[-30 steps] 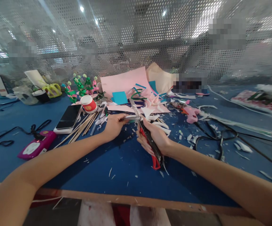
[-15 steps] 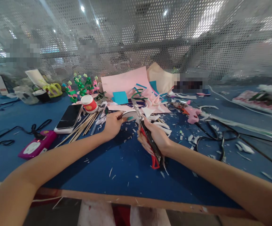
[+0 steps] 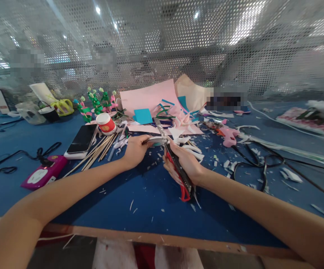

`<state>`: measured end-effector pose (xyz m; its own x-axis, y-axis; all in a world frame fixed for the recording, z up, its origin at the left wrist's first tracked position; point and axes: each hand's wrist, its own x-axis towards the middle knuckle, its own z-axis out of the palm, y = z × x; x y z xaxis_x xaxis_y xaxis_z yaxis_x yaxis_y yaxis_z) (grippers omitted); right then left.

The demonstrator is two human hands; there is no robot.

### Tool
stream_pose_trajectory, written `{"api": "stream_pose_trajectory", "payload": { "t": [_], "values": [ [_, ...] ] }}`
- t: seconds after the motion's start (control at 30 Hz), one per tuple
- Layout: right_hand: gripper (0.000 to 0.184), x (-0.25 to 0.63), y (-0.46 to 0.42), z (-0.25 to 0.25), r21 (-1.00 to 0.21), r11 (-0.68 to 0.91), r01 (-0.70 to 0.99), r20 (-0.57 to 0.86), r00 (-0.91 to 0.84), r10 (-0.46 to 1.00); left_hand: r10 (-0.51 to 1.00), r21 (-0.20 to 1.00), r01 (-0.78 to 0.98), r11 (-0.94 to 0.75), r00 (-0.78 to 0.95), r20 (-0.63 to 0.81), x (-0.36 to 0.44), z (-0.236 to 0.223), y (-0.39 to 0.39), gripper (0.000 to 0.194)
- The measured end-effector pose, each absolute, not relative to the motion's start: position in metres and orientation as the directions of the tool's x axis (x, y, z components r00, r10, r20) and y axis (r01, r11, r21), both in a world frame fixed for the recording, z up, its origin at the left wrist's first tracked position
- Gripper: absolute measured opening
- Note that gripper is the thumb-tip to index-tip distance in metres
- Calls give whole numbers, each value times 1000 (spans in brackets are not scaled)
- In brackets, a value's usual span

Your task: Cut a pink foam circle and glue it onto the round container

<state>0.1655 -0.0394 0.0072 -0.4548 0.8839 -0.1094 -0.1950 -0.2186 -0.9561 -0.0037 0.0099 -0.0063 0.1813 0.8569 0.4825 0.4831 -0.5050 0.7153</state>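
My left hand point(image 3: 135, 151) pinches a curved, pale strip point(image 3: 157, 139) with a dark edge; its material is hard to make out. The strip reaches across to my right hand point(image 3: 185, 160). That hand is closed around a box cutter point(image 3: 179, 164) with a black and red handle. The metal blade points up and away, close against the right end of the strip. Below my right fingers a red loop point(image 3: 185, 194) sticks out from the handle. White scraps point(image 3: 191, 151) lie on the blue table beneath and beside both hands.
Left stand a red-and-white paper cup point(image 3: 106, 124), wooden sticks point(image 3: 101, 147), a phone point(image 3: 82, 139) and a purple box point(image 3: 44, 172) with a cord. Pink paper point(image 3: 147, 95) leans behind. On the right lie a pink glue gun point(image 3: 229, 135) and black cables point(image 3: 265, 164).
My left hand has shifted slightly, and the strip now looks narrower and tipped differently against the blade. My right hand and the box cutter have barely moved.
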Motion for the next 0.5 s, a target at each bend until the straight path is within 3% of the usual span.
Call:
{"api": "stream_pose_trajectory", "payload": {
  "t": [0.23,0.4,0.5],
  "values": [
    [48,163,-42,11,-945,-260,-198,-158,-418,895,887,738,520,-429,89,453,-4,-6,12,8],
    [45,162,-44,9,-964,-215,-156,-146,-362,920,805,624,516,-587,285,521,-1,-3,3,13],
    [45,161,-44,8,-961,-221,-167,-156,-334,930,788,584,543,-604,296,540,-1,-2,1,12]
  ]
}}
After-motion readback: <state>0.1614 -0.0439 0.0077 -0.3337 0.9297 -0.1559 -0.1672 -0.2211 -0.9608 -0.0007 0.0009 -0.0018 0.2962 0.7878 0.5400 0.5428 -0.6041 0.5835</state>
